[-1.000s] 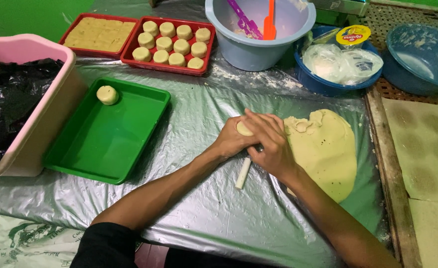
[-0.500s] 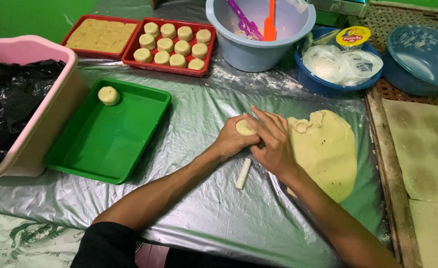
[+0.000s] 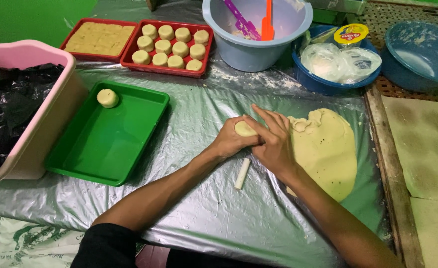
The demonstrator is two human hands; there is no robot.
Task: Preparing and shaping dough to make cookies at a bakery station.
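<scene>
- The left hand [image 3: 231,141] was curled around a small dough puck [image 3: 244,129], gripping it from the side so that its pale top faced up.
- The right hand [image 3: 273,144] lay against the puck from the other side, fingers [image 3: 271,119] stretched flat over the left hand's knuckles; it seemed to press and steady rather than grip, and whether it held anything of its own could not be told.
- Held between both hands like this, the puck probably got its round, even edge.
- Just right of the right hand lay the dough sheet [image 3: 328,149], flat on the plastic cover [image 3: 204,208], near enough to take pieces from without reaching.
- A white stick [image 3: 242,173] lay on the cover just below both hands, untouched.
- Well to the left of the left hand stood a green tray [image 3: 114,144] with one finished piece [image 3: 107,98] in its far corner.
- Farther up, beyond the hands, a red tray [image 3: 199,62] held rows of similar pieces, beside a bowl [image 3: 256,47] with spatulas.
</scene>
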